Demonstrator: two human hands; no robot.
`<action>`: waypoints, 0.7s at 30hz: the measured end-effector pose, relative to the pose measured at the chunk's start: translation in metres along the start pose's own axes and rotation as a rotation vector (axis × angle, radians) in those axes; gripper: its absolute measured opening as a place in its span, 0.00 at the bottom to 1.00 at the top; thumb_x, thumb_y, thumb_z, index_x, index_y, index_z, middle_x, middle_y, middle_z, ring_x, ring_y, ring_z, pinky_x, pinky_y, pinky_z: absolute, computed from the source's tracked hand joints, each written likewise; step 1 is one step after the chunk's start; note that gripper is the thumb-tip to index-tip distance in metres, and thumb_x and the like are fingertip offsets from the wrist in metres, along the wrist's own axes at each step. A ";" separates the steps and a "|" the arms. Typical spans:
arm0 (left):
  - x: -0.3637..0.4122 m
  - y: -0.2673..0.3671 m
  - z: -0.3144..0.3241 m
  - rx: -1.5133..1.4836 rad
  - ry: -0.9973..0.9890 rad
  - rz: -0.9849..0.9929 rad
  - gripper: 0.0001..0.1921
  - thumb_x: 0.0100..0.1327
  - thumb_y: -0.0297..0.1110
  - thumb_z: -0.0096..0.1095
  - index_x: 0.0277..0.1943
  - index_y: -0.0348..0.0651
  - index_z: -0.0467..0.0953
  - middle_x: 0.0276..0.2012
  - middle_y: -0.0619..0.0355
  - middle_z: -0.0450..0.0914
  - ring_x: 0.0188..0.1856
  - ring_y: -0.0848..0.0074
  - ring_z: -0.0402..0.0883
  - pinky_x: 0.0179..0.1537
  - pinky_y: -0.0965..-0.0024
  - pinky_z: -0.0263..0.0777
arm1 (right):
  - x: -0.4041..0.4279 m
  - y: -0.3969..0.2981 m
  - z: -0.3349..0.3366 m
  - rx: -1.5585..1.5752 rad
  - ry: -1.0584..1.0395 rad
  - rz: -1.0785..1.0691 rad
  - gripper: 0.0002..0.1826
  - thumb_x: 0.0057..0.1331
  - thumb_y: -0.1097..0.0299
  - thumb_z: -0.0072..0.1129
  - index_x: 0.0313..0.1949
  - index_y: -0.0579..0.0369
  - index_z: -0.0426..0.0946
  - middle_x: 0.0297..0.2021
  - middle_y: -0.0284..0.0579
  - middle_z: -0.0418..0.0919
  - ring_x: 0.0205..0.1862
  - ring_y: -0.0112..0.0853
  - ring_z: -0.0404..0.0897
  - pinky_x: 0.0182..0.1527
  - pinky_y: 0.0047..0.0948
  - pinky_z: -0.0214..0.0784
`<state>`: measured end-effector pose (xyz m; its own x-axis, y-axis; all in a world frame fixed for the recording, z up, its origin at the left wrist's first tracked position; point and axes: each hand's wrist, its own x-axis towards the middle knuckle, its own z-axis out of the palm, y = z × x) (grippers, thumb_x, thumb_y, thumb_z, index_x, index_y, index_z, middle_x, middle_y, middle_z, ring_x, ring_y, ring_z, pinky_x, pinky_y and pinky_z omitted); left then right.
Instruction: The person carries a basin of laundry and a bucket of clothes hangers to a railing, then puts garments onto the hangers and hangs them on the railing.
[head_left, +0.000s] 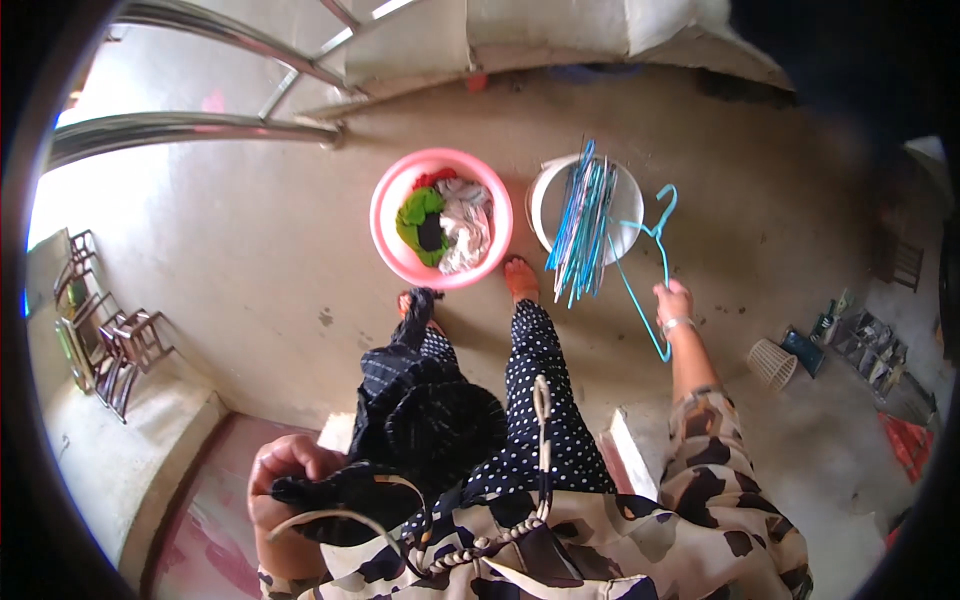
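My left hand (289, 472) grips a black garment (442, 412), which hangs down in front of my legs. Out to the right, my right hand (673, 304) is closed on the side of a light-blue clothes hanger (637, 296). The hanger's hook points away from me. Beyond my feet stands a pink basin (381, 247) with cloth in it: a green piece (417, 214), a pale garment (466, 232) and a bit of red cloth (435, 177). Beside it, a bundle of blue and pale hangers (589, 225) lies across the top of a white bucket (551, 184).
A metal tube railing (202, 131) runs in at the upper left. Wooden chairs (139, 337) stand at the far left. On the right are a lattice basket (771, 364), a rack of small items (870, 349) and a red bag (904, 442). A pale ledge (547, 34) borders the concrete floor (262, 247).
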<state>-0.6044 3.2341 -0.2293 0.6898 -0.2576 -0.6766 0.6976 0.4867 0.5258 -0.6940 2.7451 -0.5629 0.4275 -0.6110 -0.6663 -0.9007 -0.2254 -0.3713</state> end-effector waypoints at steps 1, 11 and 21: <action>-0.023 0.015 0.002 -0.041 0.037 0.052 0.13 0.46 0.32 0.58 0.28 0.28 0.68 0.24 0.44 0.74 0.25 0.62 0.74 0.29 0.66 0.68 | -0.028 -0.010 -0.020 0.047 -0.052 0.048 0.03 0.56 0.68 0.50 0.27 0.51 0.68 0.09 0.29 0.57 0.07 0.20 0.55 0.07 0.21 0.44; -0.022 -0.021 -0.138 0.958 -0.303 0.460 0.13 0.46 0.25 0.51 0.35 0.24 0.72 0.34 0.38 0.77 0.35 0.58 0.78 0.38 0.61 0.71 | -0.217 -0.076 -0.167 0.202 -0.273 -0.182 0.07 0.54 0.71 0.51 0.19 0.52 0.66 0.10 0.26 0.58 0.10 0.16 0.56 0.10 0.20 0.44; -0.191 0.112 0.092 0.141 0.093 0.552 0.23 0.43 0.14 0.39 0.46 0.35 0.69 0.25 0.58 0.72 0.25 0.74 0.74 0.23 0.71 0.67 | -0.420 -0.266 -0.122 0.651 -0.830 -0.787 0.04 0.62 0.71 0.47 0.30 0.55 0.64 0.12 0.31 0.62 0.09 0.17 0.56 0.11 0.14 0.43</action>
<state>-0.6403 3.2607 0.0066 0.9435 0.0802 -0.3216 0.2626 0.4111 0.8730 -0.6440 2.9689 -0.1050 0.9473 0.2127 -0.2397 -0.2889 0.2430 -0.9260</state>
